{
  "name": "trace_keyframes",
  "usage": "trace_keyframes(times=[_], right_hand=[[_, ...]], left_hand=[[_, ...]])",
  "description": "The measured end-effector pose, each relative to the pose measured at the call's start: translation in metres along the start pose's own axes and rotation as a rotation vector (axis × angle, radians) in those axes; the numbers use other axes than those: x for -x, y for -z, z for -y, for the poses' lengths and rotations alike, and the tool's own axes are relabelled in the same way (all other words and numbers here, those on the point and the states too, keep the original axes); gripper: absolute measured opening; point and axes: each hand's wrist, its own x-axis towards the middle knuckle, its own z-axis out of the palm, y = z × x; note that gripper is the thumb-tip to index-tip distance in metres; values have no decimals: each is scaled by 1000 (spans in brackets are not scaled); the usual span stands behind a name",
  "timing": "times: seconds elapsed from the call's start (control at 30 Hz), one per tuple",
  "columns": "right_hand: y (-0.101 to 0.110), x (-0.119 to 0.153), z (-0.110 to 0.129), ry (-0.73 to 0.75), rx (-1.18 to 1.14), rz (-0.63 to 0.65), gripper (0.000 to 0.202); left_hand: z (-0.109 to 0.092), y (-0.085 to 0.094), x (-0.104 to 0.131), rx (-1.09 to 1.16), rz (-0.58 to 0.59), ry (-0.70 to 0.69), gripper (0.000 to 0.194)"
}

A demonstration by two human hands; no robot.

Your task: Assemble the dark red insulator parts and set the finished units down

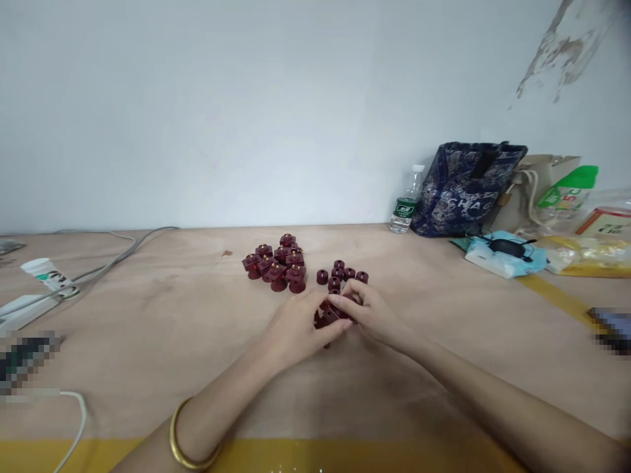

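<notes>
Both of my hands meet near the middle of the table. My left hand (302, 328) curls around dark red pieces (329, 318), thumb toward the right. From the right, my right hand (367, 310) reaches over the same pieces with its fingers bent; which piece each hand grips is partly hidden. Just beyond the fingers stand several small dark red round parts (338, 265) with a hole in each. To the left, several assembled dark red pieces (279, 276) with flat tops and brass-coloured bits are grouped together.
A water bottle (405, 200) and a dark patterned bag (466, 190) stand against the wall at the right. A blue packet (503, 255) lies before them. At the left are grey cables (118, 256), a white cup (46, 272) and a blurred dark object (24, 358).
</notes>
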Motion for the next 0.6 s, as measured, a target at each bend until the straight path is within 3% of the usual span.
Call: trace_keyframes(times=[0.07, 0.13, 0.23, 0.3, 0.37, 0.43, 0.6], right_hand=[[-7, -2, -2, 67, 33, -20, 27], [-8, 0, -3, 137, 46, 37, 18], [2, 3, -5, 275, 34, 167, 9], [15, 1, -10, 360, 40, 130, 12], [28, -2, -15, 366, 103, 11, 16], [37, -4, -19, 329, 220, -23, 22], [33, -4, -33, 404, 553, 179, 20]], left_hand=[[4, 0, 1, 62, 41, 42, 21], [12, 1, 2, 204, 112, 71, 21], [24, 6, 3, 447, 211, 91, 29], [31, 10, 2, 519, 237, 126, 36], [39, 13, 0, 508, 179, 174, 40], [48, 17, -2, 476, 53, 209, 33], [69, 18, -2, 411, -91, 214, 29]])
